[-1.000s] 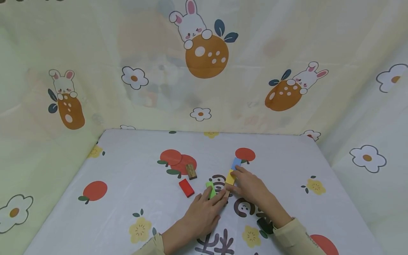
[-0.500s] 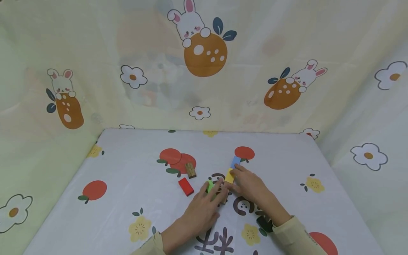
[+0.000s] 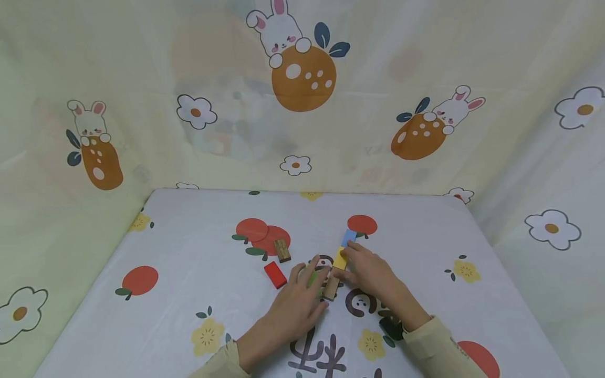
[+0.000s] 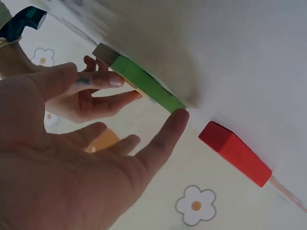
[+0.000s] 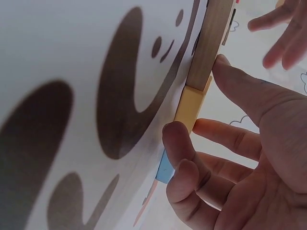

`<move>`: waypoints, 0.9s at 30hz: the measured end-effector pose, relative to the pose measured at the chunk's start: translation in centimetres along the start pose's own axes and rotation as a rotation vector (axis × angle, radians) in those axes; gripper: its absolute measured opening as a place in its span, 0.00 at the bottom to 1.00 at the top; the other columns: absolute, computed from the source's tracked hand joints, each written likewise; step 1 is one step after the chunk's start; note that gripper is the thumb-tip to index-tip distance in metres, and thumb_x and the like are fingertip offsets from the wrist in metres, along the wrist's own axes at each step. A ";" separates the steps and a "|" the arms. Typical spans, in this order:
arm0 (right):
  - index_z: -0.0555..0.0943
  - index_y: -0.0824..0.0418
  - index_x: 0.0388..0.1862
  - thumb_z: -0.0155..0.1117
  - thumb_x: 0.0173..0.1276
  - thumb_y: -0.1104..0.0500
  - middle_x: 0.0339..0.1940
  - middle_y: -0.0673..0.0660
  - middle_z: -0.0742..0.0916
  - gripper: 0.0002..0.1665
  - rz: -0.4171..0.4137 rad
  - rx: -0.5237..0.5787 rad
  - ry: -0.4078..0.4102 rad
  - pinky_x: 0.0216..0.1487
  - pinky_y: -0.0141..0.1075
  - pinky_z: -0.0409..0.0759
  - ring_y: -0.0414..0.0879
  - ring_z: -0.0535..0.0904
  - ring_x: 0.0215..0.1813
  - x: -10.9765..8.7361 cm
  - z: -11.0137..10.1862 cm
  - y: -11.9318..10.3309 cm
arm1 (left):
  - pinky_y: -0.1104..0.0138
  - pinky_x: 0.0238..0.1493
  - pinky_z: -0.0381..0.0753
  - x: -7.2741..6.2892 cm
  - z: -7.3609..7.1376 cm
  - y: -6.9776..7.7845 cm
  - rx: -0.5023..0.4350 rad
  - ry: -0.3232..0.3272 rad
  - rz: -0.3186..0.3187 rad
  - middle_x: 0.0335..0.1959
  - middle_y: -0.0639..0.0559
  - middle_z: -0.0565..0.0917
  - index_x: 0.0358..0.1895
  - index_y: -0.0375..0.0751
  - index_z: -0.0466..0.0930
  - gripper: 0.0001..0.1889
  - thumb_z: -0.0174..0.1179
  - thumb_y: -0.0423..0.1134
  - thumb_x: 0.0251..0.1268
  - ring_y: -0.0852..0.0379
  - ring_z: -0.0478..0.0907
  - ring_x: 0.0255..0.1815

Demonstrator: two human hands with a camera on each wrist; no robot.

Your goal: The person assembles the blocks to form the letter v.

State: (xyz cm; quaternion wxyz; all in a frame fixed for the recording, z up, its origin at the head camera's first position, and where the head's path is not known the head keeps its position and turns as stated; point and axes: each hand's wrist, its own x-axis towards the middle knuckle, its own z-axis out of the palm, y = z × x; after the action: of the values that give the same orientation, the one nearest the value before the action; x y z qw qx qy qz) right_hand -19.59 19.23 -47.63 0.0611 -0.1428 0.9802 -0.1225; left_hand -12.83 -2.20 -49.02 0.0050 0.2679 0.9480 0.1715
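Left hand, fingers spread, has uncovered the tan block; right hand, fingers loose, touches the yellow block, short of the fruit-printed bench's far edge. Left-wrist view bares the green block.

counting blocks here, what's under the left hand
In the head view, parts of the green block show between the left hand's fingers; the rest is covered there. The table beneath the palm is hidden in that view.
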 end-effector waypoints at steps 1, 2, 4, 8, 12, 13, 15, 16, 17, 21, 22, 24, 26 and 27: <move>0.81 0.65 0.68 0.75 0.68 0.38 0.77 0.68 0.78 0.41 0.003 0.002 -0.002 0.67 0.60 0.82 0.66 0.76 0.76 0.0 0.0 0.0 | 0.50 0.66 0.85 0.1 -0.1 -0.1 0.004 0.010 -0.009 0.88 0.44 0.57 0.85 0.52 0.58 0.41 0.65 0.54 0.74 0.38 0.65 0.80; 0.81 0.65 0.68 0.75 0.67 0.38 0.77 0.68 0.78 0.41 0.006 0.004 -0.004 0.68 0.60 0.82 0.66 0.76 0.76 0.0 0.0 0.0 | 0.51 0.64 0.87 0.1 -0.2 -0.2 0.009 0.016 -0.020 0.87 0.45 0.58 0.85 0.51 0.59 0.41 0.64 0.54 0.74 0.39 0.66 0.79; 0.81 0.65 0.68 0.75 0.67 0.38 0.77 0.68 0.78 0.41 0.012 0.008 -0.007 0.68 0.60 0.82 0.66 0.76 0.77 0.0 0.0 -0.1 | 0.53 0.60 0.89 0.2 -0.5 -0.4 -0.007 0.033 -0.043 0.86 0.45 0.60 0.84 0.51 0.61 0.39 0.64 0.52 0.74 0.41 0.67 0.78; 0.81 0.65 0.69 0.75 0.67 0.38 0.78 0.68 0.77 0.42 0.026 0.014 -0.012 0.69 0.60 0.81 0.66 0.75 0.77 0.0 0.0 -0.2 | 0.54 0.60 0.89 0.5 -0.9 -1.3 -0.048 0.098 -0.084 0.84 0.47 0.65 0.82 0.51 0.66 0.37 0.66 0.49 0.73 0.43 0.69 0.77; 0.81 0.64 0.69 0.76 0.66 0.39 0.78 0.68 0.78 0.41 0.031 0.017 -0.006 0.69 0.60 0.81 0.66 0.75 0.77 -0.1 -0.1 -0.3 | 0.54 0.61 0.88 0.8 -1.2 -2.5 -0.095 0.168 -0.123 0.82 0.46 0.69 0.80 0.49 0.69 0.35 0.67 0.46 0.72 0.44 0.71 0.74; 0.81 0.64 0.69 0.76 0.66 0.39 0.78 0.68 0.78 0.41 0.030 0.019 -0.004 0.69 0.60 0.81 0.66 0.75 0.78 -0.1 -0.1 -0.3 | 0.56 0.58 0.88 0.9 -1.2 -2.8 -0.104 0.183 -0.132 0.81 0.46 0.69 0.79 0.49 0.69 0.34 0.66 0.45 0.72 0.45 0.71 0.71; 0.81 0.64 0.69 0.76 0.66 0.39 0.78 0.67 0.78 0.41 0.028 0.020 -0.004 0.69 0.59 0.81 0.66 0.75 0.78 -0.1 -0.1 -0.3 | 0.60 0.52 0.85 1.0 -1.4 -3.4 -0.118 0.218 -0.154 0.79 0.45 0.71 0.78 0.47 0.70 0.34 0.67 0.44 0.71 0.47 0.71 0.64; 0.81 0.64 0.69 0.76 0.66 0.39 0.78 0.67 0.77 0.41 0.031 0.020 -0.006 0.69 0.59 0.81 0.66 0.75 0.78 -0.1 -0.1 -0.3 | 0.60 0.50 0.83 1.0 -1.5 -3.7 -0.126 0.236 -0.161 0.77 0.43 0.73 0.77 0.45 0.71 0.33 0.68 0.42 0.70 0.47 0.70 0.62; 0.81 0.64 0.69 0.76 0.66 0.39 0.78 0.67 0.77 0.41 0.032 0.020 -0.008 0.69 0.59 0.81 0.66 0.75 0.78 -0.1 -0.1 -0.3 | 0.61 0.48 0.80 1.1 -1.6 -4.0 -0.139 0.252 -0.171 0.76 0.43 0.74 0.77 0.44 0.72 0.33 0.68 0.41 0.69 0.47 0.70 0.60; 0.80 0.64 0.70 0.76 0.67 0.39 0.79 0.67 0.76 0.42 0.043 0.022 -0.020 0.69 0.59 0.81 0.66 0.74 0.78 -0.1 -0.1 -0.4 | 0.60 0.48 0.76 1.2 -1.9 -5.3 -0.179 0.299 -0.209 0.72 0.42 0.77 0.74 0.40 0.75 0.32 0.71 0.39 0.67 0.46 0.69 0.57; 0.80 0.64 0.70 0.76 0.67 0.39 0.79 0.67 0.76 0.42 0.046 0.025 -0.022 0.69 0.59 0.81 0.66 0.74 0.78 -0.1 -0.1 -0.4 | 0.59 0.49 0.77 1.2 -2.0 -5.7 -0.191 0.305 -0.215 0.72 0.42 0.78 0.73 0.39 0.75 0.32 0.71 0.39 0.66 0.45 0.69 0.58; 0.80 0.64 0.70 0.76 0.67 0.39 0.79 0.67 0.76 0.42 0.046 0.026 -0.023 0.69 0.59 0.81 0.66 0.74 0.78 -0.1 -0.1 -0.4 | 0.57 0.51 0.76 1.3 -2.1 -6.4 -0.216 0.314 -0.223 0.71 0.42 0.78 0.72 0.39 0.76 0.32 0.72 0.38 0.65 0.44 0.70 0.61; 0.80 0.64 0.70 0.76 0.67 0.39 0.79 0.67 0.76 0.42 0.045 0.026 -0.022 0.70 0.59 0.81 0.66 0.74 0.78 -0.1 0.0 -0.4 | 0.53 0.56 0.74 1.4 -2.3 -7.0 -0.240 0.313 -0.230 0.71 0.42 0.79 0.71 0.38 0.77 0.31 0.73 0.38 0.64 0.42 0.72 0.63; 0.80 0.64 0.70 0.76 0.67 0.39 0.79 0.67 0.76 0.42 0.047 0.028 -0.022 0.70 0.59 0.81 0.65 0.74 0.78 -0.1 0.0 -0.4 | 0.52 0.56 0.75 1.5 -2.4 -7.3 -0.253 0.308 -0.239 0.70 0.42 0.80 0.70 0.38 0.77 0.31 0.74 0.38 0.63 0.42 0.73 0.64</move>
State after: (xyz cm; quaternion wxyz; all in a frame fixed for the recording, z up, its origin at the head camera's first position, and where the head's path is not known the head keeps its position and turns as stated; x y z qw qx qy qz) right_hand -19.43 18.90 -47.52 0.0770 -0.1204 0.9807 -0.1332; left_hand -18.03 -8.06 -49.06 -0.0861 0.1217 0.9336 0.3259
